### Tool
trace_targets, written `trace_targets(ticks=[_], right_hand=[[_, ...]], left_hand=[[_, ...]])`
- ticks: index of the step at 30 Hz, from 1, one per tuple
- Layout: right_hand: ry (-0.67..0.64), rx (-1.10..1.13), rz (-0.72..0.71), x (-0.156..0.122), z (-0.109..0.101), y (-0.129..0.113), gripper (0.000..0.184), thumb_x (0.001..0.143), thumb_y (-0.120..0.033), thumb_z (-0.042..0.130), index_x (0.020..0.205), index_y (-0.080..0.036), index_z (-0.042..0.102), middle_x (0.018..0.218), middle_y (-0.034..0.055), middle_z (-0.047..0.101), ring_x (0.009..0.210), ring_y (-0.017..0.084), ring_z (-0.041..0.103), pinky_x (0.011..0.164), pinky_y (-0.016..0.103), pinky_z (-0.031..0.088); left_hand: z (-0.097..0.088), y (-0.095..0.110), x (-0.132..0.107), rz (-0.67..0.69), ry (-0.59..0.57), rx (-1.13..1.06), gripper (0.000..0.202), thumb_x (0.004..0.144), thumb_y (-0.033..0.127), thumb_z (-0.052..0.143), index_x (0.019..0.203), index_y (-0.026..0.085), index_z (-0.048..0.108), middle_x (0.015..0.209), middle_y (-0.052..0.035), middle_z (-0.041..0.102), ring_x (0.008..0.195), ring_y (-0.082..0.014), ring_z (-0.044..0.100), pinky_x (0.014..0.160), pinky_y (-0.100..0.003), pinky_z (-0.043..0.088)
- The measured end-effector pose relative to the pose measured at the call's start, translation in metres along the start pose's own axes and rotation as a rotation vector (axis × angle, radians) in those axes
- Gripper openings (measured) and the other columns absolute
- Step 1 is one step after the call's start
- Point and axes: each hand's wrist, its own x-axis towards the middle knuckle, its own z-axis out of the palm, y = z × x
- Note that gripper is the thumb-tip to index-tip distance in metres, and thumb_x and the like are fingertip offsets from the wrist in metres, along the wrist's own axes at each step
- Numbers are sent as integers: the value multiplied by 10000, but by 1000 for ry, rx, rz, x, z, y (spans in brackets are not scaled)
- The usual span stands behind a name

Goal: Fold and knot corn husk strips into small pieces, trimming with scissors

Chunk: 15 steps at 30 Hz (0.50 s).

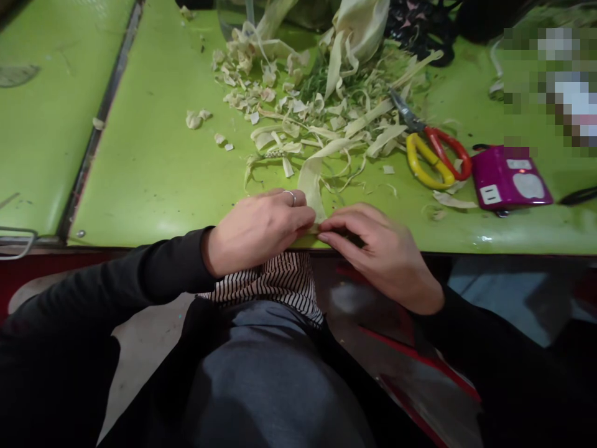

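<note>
A pale strip of what looks like dried corn husk (pixel 311 177) runs from the pile down to the table's front edge. My left hand (pixel 265 221), with a ring on one finger, is closed in a pinch on the strip's near end. Opposite it, my right hand (pixel 377 249) pinches the same end between thumb and fingertips. The two sets of fingertips are close together, and the exact fold of the strip between them is partly hidden. Scissors (pixel 431 146) with one red and one yellow handle lie to the right, blades pointing into the pile.
Husk strips and scraps (pixel 298 112) cover the table's (pixel 153 155) middle back. A purple box-shaped device (pixel 510 177) sits right of the scissors. Behind the pile are a larger bunch of husk (pixel 361 28) and a black crumpled bag (pixel 420 25). A dark seam (pixel 105 118) crosses the left side.
</note>
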Motion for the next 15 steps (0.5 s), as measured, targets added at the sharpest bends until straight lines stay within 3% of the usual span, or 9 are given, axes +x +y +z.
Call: trace_targets(ticks=[8, 15], right_hand=[[-18, -41, -42, 0, -1, 1, 146, 981, -297, 557, 957, -231, 685, 904, 65, 698, 877, 232, 657, 820, 392, 530], [-67, -61, -87, 4, -4, 3, 140, 983, -273, 555, 963, -193, 668, 899, 70, 702, 865, 219, 655, 796, 361, 517]], left_hand=[[3, 7, -11, 23, 29, 115, 248, 1020, 227, 425, 985, 158, 660, 953, -77, 661, 806, -176, 593, 666, -267, 474], [5, 6, -11, 22, 80, 13, 161, 983, 191, 482, 981, 132, 631, 912, -68, 646, 794, -166, 588, 699, -271, 490]])
